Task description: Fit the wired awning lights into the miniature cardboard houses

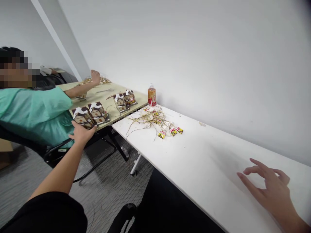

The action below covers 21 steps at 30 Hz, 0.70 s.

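Observation:
My left hand (81,133) reaches out to the left and grips the near edge of a small model house (82,117) with a brown and white roof, at the front edge of the beige table (107,94). A second model house (98,112) stands right beside it. My right hand (267,186) hovers open, fingers spread, just over the bare white table (206,155) at the lower right, holding nothing.
Two more model houses (125,99) stand further back on the beige table. A pile of straw strands with small coloured tags (155,121) and a drink bottle (152,95) are on the white table. A person in a green shirt (34,113) sits left, one hand (95,77) stretched over the beige table.

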Available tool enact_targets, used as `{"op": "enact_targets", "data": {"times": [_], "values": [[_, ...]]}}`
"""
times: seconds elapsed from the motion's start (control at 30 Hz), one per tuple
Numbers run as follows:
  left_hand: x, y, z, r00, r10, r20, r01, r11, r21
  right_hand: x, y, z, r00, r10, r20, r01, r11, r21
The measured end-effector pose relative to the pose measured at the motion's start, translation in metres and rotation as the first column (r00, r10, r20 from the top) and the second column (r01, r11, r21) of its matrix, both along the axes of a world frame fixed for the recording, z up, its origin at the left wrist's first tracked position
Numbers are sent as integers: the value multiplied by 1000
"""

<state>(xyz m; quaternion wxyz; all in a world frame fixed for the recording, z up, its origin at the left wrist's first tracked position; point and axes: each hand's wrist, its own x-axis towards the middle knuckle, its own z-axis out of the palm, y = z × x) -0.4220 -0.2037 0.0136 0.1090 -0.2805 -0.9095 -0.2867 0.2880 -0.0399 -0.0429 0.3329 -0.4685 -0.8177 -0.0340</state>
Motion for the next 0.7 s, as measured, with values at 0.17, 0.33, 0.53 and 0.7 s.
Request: {"op": "enact_targets", "data": {"times": [0.17, 0.33, 0.53, 0.7], "values": [[-3, 7, 12, 983, 164, 83, -161, 986, -35, 0, 0, -1, 1000, -2, 0, 2, 1000, -31], [9, 34, 17, 971, 235, 53, -238, 969, 68, 2, 4, -6, 1000, -14, 10, 14, 1000, -11], [69, 78, 14, 977, -97, -191, 109, 993, 54, -3, 2, -3, 999, -48, -23, 48, 999, 9], [98, 137, 15, 819, -566, -90, 536, 812, -231, -9, -4, 3, 999, -36, -8, 36, 999, -10]]}}
